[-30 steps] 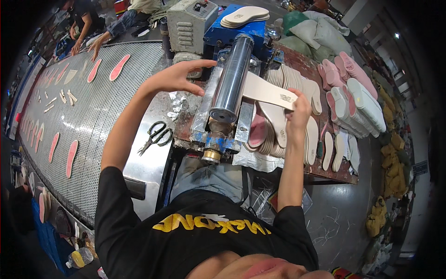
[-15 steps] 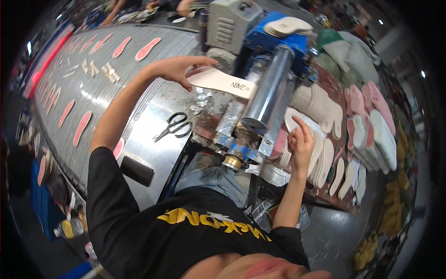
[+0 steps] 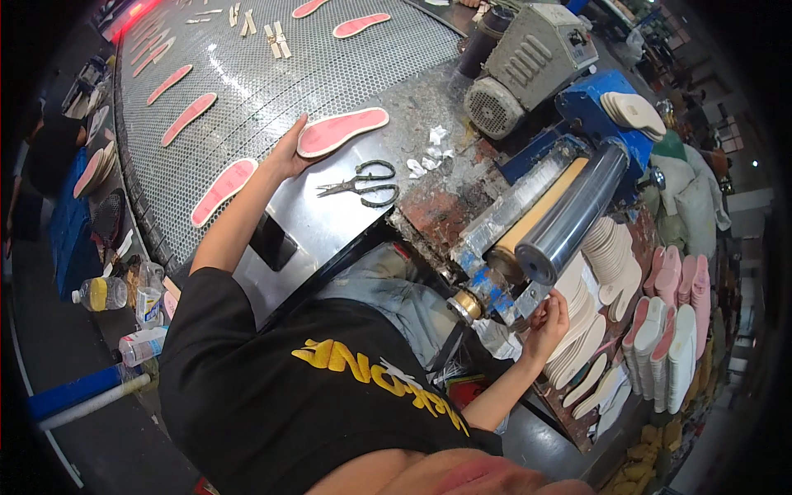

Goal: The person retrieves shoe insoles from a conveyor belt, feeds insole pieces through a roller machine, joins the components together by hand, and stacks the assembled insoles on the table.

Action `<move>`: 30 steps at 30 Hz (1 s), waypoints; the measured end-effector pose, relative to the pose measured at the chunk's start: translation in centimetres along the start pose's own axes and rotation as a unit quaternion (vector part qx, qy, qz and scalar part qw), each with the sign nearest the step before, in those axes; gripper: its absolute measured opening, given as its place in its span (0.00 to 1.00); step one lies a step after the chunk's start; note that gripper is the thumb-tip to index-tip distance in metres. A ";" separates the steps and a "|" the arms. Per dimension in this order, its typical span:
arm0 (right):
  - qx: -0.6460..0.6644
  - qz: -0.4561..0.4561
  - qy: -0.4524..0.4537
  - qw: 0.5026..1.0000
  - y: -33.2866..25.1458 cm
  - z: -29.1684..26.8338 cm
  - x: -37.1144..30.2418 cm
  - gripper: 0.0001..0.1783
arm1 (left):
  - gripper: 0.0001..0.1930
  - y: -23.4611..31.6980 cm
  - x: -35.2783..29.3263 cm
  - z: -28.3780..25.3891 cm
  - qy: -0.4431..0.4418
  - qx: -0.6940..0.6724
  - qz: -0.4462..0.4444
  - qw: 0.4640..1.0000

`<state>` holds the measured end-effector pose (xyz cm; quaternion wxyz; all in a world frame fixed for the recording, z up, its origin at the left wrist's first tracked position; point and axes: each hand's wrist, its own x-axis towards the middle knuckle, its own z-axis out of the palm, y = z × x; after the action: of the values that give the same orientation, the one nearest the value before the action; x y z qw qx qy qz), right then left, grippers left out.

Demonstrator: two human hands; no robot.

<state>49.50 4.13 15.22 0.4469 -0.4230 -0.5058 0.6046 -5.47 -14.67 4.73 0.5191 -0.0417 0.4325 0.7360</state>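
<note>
My left hand (image 3: 290, 154) grips an insole (image 3: 343, 132) by its near end, fingers hidden beneath it. The insole shows a pink face with a pale rim, held over the metal edge of the mesh conveyor. Black-handled scissors (image 3: 363, 183) lie on the metal plate just below it. On the other side, my right hand (image 3: 548, 326) has its fingers curled in, by the near end of a shiny steel roller (image 3: 571, 216) and against stacked pale insoles (image 3: 581, 342). Whatever those fingers hold, if anything, cannot be made out.
Several pink insoles (image 3: 190, 118) lie on the mesh conveyor (image 3: 272, 95). A dark phone (image 3: 272, 242) rests on the metal plate near my left forearm. A grey motor (image 3: 536, 62) stands behind the roller machine. Pink and white insole stacks (image 3: 672, 330) fill the right side. Bottles (image 3: 103, 294) stand at far left.
My left hand has moved away from the roller toward the conveyor with the insole, whose pink face now shows instead of its pale one. My right hand's pointing finger has curled in. The view has turned left.
</note>
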 end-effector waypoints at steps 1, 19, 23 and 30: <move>-0.011 0.008 0.006 1.000 -0.1 0.4 -0.3 0.13 | 0.34 -0.2 0.7 0.1 -0.003 0.000 0.002 1.000; -0.333 -0.091 0.171 0.923 -2.2 -5.1 -4.2 0.18 | 0.18 -1.2 13.0 8.8 0.004 0.325 0.214 0.921; -0.541 -0.122 0.157 0.817 -1.6 -6.0 -2.7 0.32 | 0.20 -4.1 9.2 8.0 -0.028 0.285 0.181 0.941; -0.629 -0.018 0.133 0.766 0.2 -6.8 -1.1 0.34 | 0.24 -4.3 8.3 8.0 -0.018 0.318 0.205 0.925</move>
<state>56.31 4.68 14.24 0.1544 -0.6765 -0.7156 0.0803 -2.75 -2.81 2.90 0.3502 0.2282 0.6337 0.6510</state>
